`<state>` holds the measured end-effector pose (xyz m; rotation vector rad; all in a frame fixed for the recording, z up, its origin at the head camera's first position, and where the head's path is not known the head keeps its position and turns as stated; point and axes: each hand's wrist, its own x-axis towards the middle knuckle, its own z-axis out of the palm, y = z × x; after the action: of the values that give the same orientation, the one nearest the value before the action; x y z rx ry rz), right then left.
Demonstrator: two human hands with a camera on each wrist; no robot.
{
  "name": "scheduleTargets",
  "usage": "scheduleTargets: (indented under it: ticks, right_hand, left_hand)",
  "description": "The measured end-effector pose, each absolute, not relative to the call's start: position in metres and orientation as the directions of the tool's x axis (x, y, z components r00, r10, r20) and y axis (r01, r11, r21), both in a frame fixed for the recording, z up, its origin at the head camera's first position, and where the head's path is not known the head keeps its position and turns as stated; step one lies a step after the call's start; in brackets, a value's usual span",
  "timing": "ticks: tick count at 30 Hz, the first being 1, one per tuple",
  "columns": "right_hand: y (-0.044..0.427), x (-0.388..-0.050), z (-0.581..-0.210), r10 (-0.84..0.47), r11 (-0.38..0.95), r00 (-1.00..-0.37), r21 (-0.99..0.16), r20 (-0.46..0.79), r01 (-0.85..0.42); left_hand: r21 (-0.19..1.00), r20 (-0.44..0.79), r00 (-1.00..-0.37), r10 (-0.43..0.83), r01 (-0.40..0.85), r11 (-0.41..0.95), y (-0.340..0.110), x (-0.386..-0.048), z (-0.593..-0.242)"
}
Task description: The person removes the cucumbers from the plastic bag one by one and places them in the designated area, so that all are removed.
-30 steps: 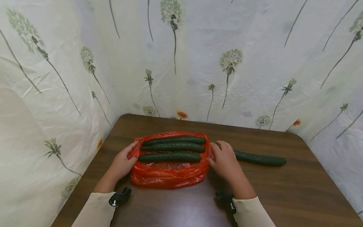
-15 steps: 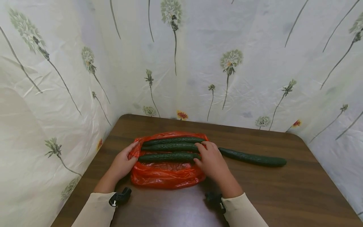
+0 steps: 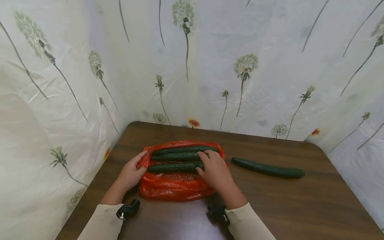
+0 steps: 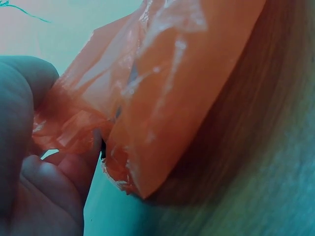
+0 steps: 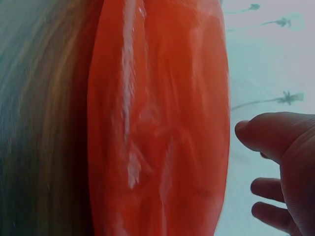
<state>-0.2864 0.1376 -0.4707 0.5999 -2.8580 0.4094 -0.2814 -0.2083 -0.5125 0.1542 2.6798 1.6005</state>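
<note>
A red plastic bag (image 3: 177, 192) lies with its mouth spread open upward. Inside it rest three cucumbers: a far one (image 3: 183, 149), a middle one (image 3: 174, 156) and a near one (image 3: 172, 167). My left hand (image 3: 129, 175) pinches the bag's left rim between thumb and fingers, as the left wrist view also shows (image 4: 54, 182). My right hand (image 3: 216, 170) reaches over the right ends of the middle and near cucumbers, thumb and fingers spread apart; whether it touches them cannot be told. The bag's side (image 5: 157, 123) fills much of the right wrist view.
A further cucumber (image 3: 270, 169) lies on the brown wooden table (image 3: 315, 206), right of the bag. A pale flower-printed sheet (image 3: 210, 66) hangs behind the table and along its left. Each wrist wears a black device, including the left one (image 3: 128, 209).
My right hand has moved left from the bag's right rim to above the cucumbers in the bag, uncovering the left end of the loose cucumber. My left hand has stayed on the rim.
</note>
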Motion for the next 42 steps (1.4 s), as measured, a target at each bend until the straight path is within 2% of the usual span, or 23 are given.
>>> scheduleTargets:
  ticks: [26, 35, 42]
  right_hand:
    - [0.097, -0.285, -0.474, -0.446, 0.849, -0.862, -0.19, 0.242, -0.493]
    - [0.089, -0.284, -0.468, -0.435, 0.862, -0.876, -0.183, 0.209, -0.472]
    - [0.083, -0.288, -0.475, -0.414, 0.864, -0.897, -0.242, 0.155, -0.441]
  left_hand:
    - [0.864, 0.038, -0.994, 0.1, 0.083, 0.497, -0.208, -0.28, -0.51]
    - [0.864, 0.025, -0.994, 0.106, 0.075, 0.498, -0.206, -0.279, -0.507]
    - [0.859, 0.032, -0.994, 0.107, 0.082, 0.505, -0.207, -0.279, -0.508]
